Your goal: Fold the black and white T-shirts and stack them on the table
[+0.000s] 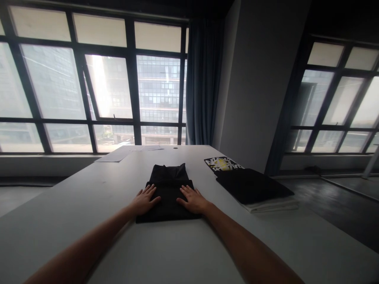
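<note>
A black garment [170,207], partly folded, lies on the white table [166,252] in front of me. Its near part is a flat folded panel, while the far end is narrower and a little creased. My left hand [145,199] rests flat on the left side of the garment with its fingers spread. On the right side my right hand [192,198] lies flat too, fingers apart and palm down. Both hands press on the cloth near the fold across its middle. Neither hand grips anything.
To the right sits a stack of folded cloth, black cloth [254,185] over white cloth [274,206]. Behind it lies a black item with a white and yellow print [222,163]. Paper sheets [114,156] lie at the far left edge. Windows, a blue curtain [203,83] and a pillar stand beyond.
</note>
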Available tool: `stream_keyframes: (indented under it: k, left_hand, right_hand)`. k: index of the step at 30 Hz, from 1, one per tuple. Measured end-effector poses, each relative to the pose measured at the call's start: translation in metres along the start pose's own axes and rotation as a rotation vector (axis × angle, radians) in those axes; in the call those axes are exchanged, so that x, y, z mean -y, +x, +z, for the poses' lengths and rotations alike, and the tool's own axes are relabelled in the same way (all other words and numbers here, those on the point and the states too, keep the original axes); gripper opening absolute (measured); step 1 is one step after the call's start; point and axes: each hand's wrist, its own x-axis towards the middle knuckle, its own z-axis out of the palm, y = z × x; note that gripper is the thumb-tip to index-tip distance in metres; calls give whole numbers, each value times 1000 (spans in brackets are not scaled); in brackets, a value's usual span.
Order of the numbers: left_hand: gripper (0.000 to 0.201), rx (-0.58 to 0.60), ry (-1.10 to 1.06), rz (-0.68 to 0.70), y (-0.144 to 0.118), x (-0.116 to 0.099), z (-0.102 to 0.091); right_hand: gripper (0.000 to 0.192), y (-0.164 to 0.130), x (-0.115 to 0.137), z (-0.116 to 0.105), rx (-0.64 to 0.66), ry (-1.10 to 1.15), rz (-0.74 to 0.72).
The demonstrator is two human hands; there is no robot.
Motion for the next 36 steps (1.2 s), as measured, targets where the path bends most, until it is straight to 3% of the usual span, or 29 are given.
stream_keyframes:
  k: [3, 7, 10, 13, 17, 21, 25, 30, 31, 33, 35, 36]
  left_hand:
    - [85, 31, -24, 31, -2, 10, -4]
    - [76, -8, -126, 211, -15, 37, -13]
    - [54, -33, -190, 334, -29, 61, -22]
    - [42, 3, -200, 372, -38, 74, -28]
    - [43, 7, -218, 409, -38, 71, -25]
    - [35, -82, -215, 431, -36, 54, -20]
    - [35, -101, -253, 414, -45, 37, -38]
    - [23, -41, -546, 424, -60, 25, -74]
    - [25, -68, -640, 400, -61, 24, -78]
    - [37, -151, -836, 294, -58, 25, -79]
    - [54, -217, -969, 116, -52, 29, -73]
    - [63, -230, -998, 10, -49, 32, -68]
  right_hand:
    - [71, -2, -12, -8, -20, 13, 19]
    - [49, -9, -41, -24, -140, 10, 16]
    - [60, -18, -57, -34, -165, 28, -35]
    - [61, -23, -57, -37, -144, 77, -77]
    - [47, -22, -47, -31, -90, 131, -160]
    - [36, -18, -44, -25, -168, 143, -228]
    - [32, -22, -41, -35, -238, 183, -315]
    - [22, -34, -32, -59, -105, 457, -333]
    - [20, -34, -29, -60, -135, 508, -325]
    - [27, -29, -24, -57, -320, 568, -265]
    - [38, -19, -20, -46, -508, 560, -125]
    - [42, -14, -19, -39, -543, 546, -41]
